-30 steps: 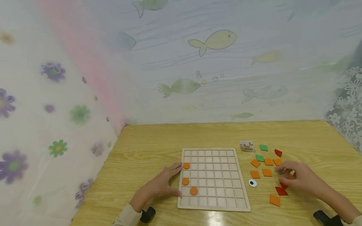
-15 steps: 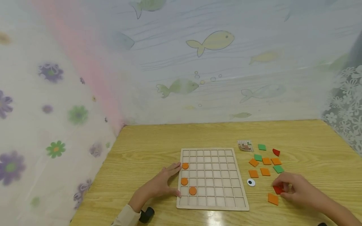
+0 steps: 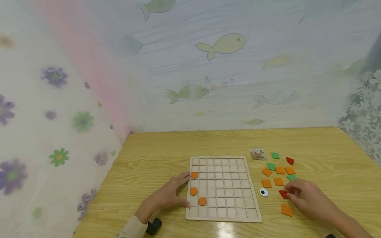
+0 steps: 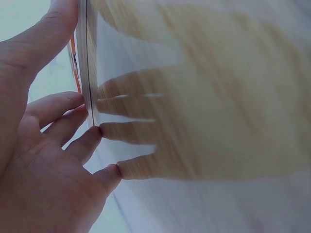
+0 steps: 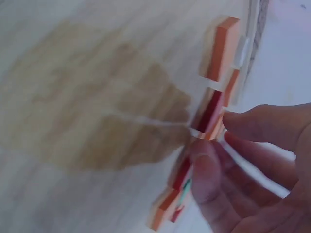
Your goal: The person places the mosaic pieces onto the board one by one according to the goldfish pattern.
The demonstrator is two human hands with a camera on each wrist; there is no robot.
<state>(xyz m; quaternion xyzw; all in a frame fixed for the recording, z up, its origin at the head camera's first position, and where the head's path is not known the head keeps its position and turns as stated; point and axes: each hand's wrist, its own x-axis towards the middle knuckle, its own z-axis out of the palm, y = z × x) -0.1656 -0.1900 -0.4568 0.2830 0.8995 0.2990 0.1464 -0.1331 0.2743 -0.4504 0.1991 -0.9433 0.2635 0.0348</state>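
A pale wooden grid board lies on the table, with orange discs in three of its cells at the left. My left hand rests at the board's left edge, thumb and fingers spread, fingertips touching the frame. To the right of the board, my right hand pinches a red curved-edge tile low over the table, between thumb and fingers. In the right wrist view, another red tile shows beside my finger; the rest is hidden by the hand.
Around my right hand lie several orange tiles, green tiles, a red tile and a white eye disc. A small printed grid card lies behind them. Patterned cloth walls border the table.
My right hand has moved from among the tiles toward the front, then left toward the board, bringing a red tile with it. A green tile came into view behind it. My left hand stays put.
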